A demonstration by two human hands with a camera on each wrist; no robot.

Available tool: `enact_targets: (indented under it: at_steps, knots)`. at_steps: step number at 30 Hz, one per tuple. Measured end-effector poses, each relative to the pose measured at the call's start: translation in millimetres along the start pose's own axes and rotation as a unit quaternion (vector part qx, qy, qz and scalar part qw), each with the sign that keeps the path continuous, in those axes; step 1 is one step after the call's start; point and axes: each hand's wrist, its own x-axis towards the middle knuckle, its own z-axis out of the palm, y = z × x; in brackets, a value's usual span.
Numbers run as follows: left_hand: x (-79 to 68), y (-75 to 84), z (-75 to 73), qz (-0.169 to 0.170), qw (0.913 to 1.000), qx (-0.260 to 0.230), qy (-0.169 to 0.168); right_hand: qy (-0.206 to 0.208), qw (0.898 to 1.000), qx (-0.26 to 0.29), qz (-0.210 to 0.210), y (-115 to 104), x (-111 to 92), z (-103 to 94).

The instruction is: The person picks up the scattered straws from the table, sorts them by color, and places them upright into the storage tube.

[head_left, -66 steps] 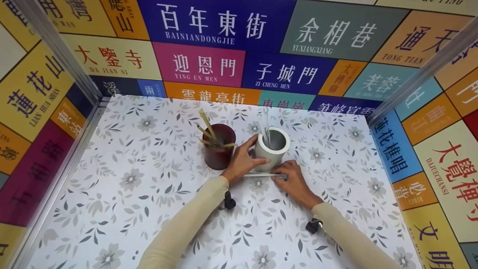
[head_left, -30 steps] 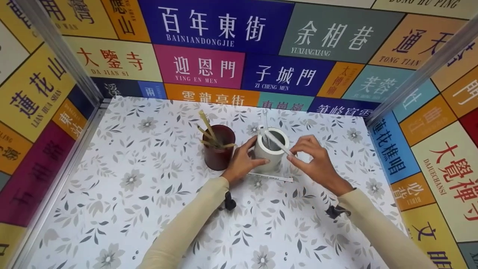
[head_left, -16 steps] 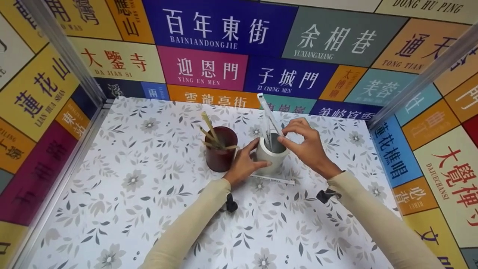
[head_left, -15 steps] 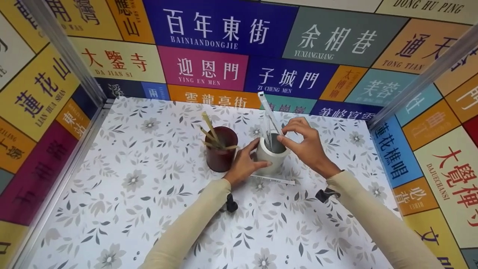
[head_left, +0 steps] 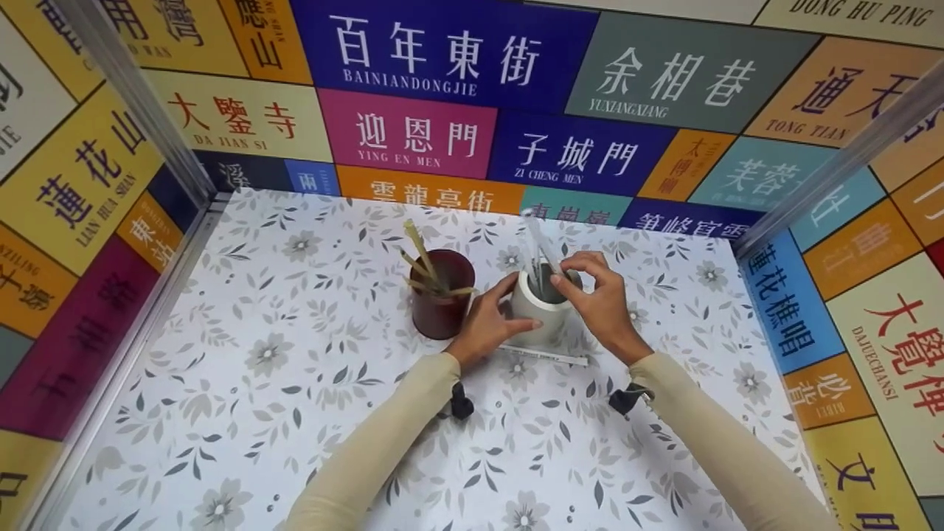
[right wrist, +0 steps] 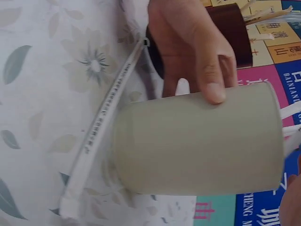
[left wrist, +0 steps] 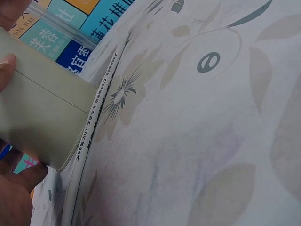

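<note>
A pale cylindrical cup (head_left: 554, 318) stands upright on the table, white slim sticks leaning inside it. My left hand (head_left: 481, 322) grips its left side, the thumb across the front. My right hand (head_left: 601, 301) pinches a white wrapped stick (head_left: 546, 247) at the rim; its lower end is inside the cup, hidden by fingers and wall. Another white wrapped stick (head_left: 549, 356), like a wrapped straw with black print, lies in front of the cup's base. The right wrist view shows the left thumb on the cup (right wrist: 202, 146) and the printed stick (right wrist: 101, 122) beside it.
A dark red-brown cup (head_left: 435, 317) holding several yellowish sticks (head_left: 422, 254) stands just left of my left hand. The table (head_left: 354, 457) has a floral cover. Colourful panels with lettering (head_left: 413, 133) wall it in at the back and sides.
My right hand lifted a white wrapped stick from the table in front, raised it over the cup, tilted it upright and lowered it inside. The left hand has kept hold of the cup.
</note>
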Motion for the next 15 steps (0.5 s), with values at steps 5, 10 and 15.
enact_targets:
  at_steps: [5, 10, 15]
  knots:
    - [0.0, 0.7, 0.1, -0.005, 1.0000, 0.005, 0.006, 0.030, 0.999, 0.021, -0.008, 14.4, -10.1, -0.6]
    - [-0.5, 0.7, -0.4, -0.004, 1.0000, 0.005, 0.006, 0.037, 0.999, 0.040, -0.002, 22.3, -17.9, -0.8]
    - [-0.3, -1.0, 0.9, -0.001, 1.0000, -0.003, 0.001, 0.057, 0.997, 0.055, 0.020, 24.6, -26.4, -4.0]
